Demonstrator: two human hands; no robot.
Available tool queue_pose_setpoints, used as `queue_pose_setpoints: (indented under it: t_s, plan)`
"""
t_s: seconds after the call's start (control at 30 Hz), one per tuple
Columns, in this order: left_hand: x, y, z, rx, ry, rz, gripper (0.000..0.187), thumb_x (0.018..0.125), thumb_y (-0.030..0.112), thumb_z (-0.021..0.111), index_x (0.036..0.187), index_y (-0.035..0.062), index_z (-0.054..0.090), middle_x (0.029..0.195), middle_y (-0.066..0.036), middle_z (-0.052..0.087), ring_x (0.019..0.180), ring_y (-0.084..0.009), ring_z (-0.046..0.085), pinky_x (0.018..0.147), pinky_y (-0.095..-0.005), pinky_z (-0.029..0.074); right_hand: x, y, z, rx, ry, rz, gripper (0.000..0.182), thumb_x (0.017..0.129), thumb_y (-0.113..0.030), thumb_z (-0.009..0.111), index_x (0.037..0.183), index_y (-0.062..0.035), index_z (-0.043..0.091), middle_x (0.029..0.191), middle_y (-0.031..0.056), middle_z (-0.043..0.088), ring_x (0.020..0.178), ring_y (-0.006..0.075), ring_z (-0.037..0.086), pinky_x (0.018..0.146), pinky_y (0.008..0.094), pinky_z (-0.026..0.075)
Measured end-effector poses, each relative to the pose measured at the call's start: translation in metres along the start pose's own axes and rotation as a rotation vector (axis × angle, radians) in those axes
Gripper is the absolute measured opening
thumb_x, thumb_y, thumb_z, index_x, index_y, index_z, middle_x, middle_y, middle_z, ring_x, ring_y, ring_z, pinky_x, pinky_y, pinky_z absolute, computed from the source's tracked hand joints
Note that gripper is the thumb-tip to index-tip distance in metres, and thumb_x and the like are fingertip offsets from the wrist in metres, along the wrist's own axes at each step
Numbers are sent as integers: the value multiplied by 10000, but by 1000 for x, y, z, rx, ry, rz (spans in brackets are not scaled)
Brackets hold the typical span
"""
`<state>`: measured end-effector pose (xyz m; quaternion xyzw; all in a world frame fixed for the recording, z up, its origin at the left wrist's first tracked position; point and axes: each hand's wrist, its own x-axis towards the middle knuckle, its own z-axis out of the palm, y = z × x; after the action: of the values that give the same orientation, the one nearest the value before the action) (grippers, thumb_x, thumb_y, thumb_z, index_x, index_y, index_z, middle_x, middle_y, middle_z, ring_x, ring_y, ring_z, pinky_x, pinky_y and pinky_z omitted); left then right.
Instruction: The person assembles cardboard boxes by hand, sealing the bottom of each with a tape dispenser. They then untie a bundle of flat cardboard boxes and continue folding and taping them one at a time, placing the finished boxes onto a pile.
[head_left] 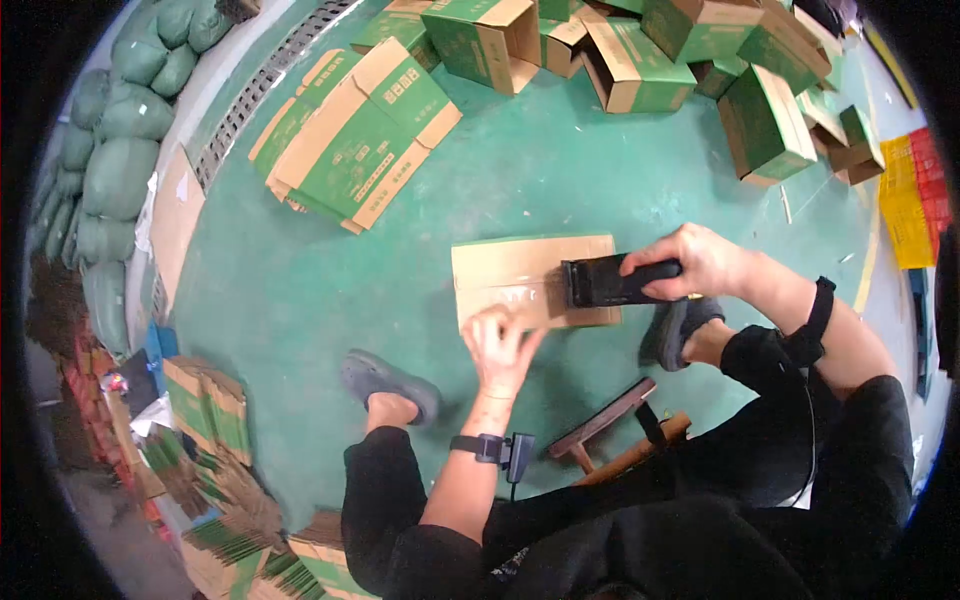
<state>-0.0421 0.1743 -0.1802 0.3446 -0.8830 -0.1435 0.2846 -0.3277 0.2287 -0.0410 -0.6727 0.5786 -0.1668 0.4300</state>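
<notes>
A cardboard box point(505, 262) lies on the green floor in front of me, brown side up, with a thin green edge at its far side. Shiny clear tape point(515, 294) shows across its middle. My right hand point(700, 262) is wrapped round the handle of a black tape dispenser point(596, 281), whose front end is over the right part of the box. At the near edge of the box, my left hand point(495, 345) has its fingers bent over the cardboard and appears to grip it; its fingertips are partly hidden.
Flattened green-and-brown cartons point(365, 135) lie ahead on the left. Several open boxes point(640, 65) are heaped at the far side. Green sacks point(120, 180) line the left wall. A small wooden stool point(605, 420) is between my legs, and folded cardboard point(215, 410) stacks up at lower left.
</notes>
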Motion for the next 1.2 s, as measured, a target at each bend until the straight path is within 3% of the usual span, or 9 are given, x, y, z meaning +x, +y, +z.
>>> queue_pose_setpoints:
  t_s: [0.17, 0.27, 0.47, 0.57, 0.8, 0.87, 0.97, 1.07, 1.2]
  plan:
    - [69, -21, 33, 653, 78, -513, 617, 846, 406, 428, 1304, 32, 253, 1133, -226, 435, 997, -363, 464, 866, -506, 333, -29, 27, -10, 57, -22, 28, 311, 708, -232, 633, 1002, -138, 595, 809, 105, 622, 713, 286, 587, 677, 345, 464]
    - [86, -8, 17, 224, -286, -874, 691, 859, 459, 351, 1325, -4, 138, 1178, -266, 398, 1022, -397, 465, 845, -470, 372, -65, 61, -36, 63, 33, -13, 274, 686, -174, 635, 951, -113, 611, 782, 101, 619, 685, 264, 592, 638, 330, 466]
    - [76, -25, 22, 352, -239, -774, 622, 861, 458, 351, 1233, -37, 295, 942, -280, 551, 848, -412, 546, 744, -471, 425, 2, 109, 31, -23, -9, 251, 372, 714, -499, 551, 966, -238, 632, 878, 81, 628, 802, 274, 592, 702, 365, 462]
    - [83, -28, 9, 314, -311, -803, 615, 861, 471, 341, 1204, -39, 323, 948, -278, 551, 875, -416, 537, 747, -470, 425, 35, 101, 62, 1, -216, 450, 843, 631, -800, 335, 992, -95, 623, 970, 155, 604, 943, 293, 561, 798, 376, 442]
    - [138, -4, -5, 426, -444, -529, 617, 831, 488, 400, 1161, -33, 387, 921, -268, 567, 864, -421, 542, 758, -482, 419, 16, 90, 107, 318, -6, 569, 1001, 585, -833, 342, 1047, 26, 566, 1092, 213, 537, 1050, 328, 495, 887, 393, 384]
    - [230, 37, -24, 332, -196, -70, 590, 810, 422, 499, 1185, -23, 402, 1106, -260, 489, 1024, -390, 474, 866, -457, 370, 3, 71, 74, 612, 174, 458, 847, 660, -710, 479, 1077, 23, 551, 1087, 176, 553, 1060, 274, 495, 908, 362, 370]
    - [353, 200, -110, 241, 587, 702, 569, 827, 200, 508, 1291, -14, 257, 1325, -202, 296, 1208, -336, 308, 994, -429, 228, 27, 40, -12, 1364, 885, -216, 554, 798, -313, 593, 1204, 25, 429, 1112, 105, 527, 1015, 158, 481, 874, 278, 384]
    - [358, 271, -159, -65, 906, 744, 496, 836, 150, 487, 1263, -17, 298, 1281, -185, 353, 1180, -297, 346, 989, -410, 237, 1, -15, -105, 1419, 1081, -442, 502, 809, -264, 587, 1192, 19, 427, 1102, 76, 521, 977, 124, 489, 850, 254, 382]
    - [298, 208, -116, -332, 535, 322, 248, 862, 56, 460, 1095, -28, 474, 1090, -98, 505, 1023, -168, 472, 894, -293, 359, -51, -20, -113, 1749, 991, -457, 355, 842, -287, 525, 1098, -41, 506, 843, 44, 593, 538, 126, 525, 463, 245, 448]
